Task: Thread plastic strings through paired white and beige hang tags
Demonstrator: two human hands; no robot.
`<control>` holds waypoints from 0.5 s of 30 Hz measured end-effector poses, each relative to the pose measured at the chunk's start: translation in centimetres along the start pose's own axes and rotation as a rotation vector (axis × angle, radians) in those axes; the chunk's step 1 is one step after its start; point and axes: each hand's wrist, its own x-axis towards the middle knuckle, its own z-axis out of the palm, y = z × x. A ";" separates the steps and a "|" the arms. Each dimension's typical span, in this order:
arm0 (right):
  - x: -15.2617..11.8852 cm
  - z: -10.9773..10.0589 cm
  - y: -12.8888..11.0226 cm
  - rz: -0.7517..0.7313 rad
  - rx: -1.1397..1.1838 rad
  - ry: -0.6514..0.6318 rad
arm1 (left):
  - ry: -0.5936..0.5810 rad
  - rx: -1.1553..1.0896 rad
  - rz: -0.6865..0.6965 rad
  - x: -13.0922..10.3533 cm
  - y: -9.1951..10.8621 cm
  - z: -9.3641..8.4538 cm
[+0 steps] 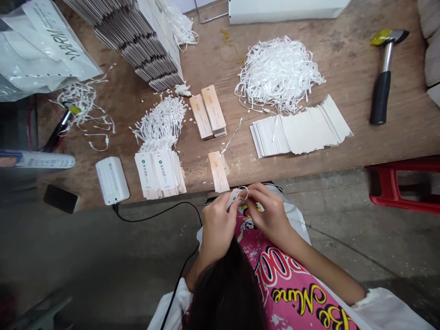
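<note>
In my left hand (220, 220), thumb and fingers pinch a small white hang tag (234, 196) just off the table's front edge. A white tag string (244, 190) loops from its end, and the fingertips of my right hand (266, 206) close on that string. Just beyond, an orange hang tag (218, 172) lies at the table edge with a string on it. To the left sits a pile of white tags (160, 172) with their strings fanned out behind. Two stacks of orange tags (208, 112) lie farther back.
A heap of white strings (278, 73) lies behind a leaning row of cards (302, 130). Hammers (383, 78) rest at both sides. A tall card stack (137, 41), a white box with a cable (112, 180) and a phone (61, 198) stand left. A red stool (405, 185) is right.
</note>
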 end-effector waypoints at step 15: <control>11.8 2.4 3.8 -0.225 -0.627 -0.224 | 0.192 -0.187 -0.219 0.9 -3.5 -2.8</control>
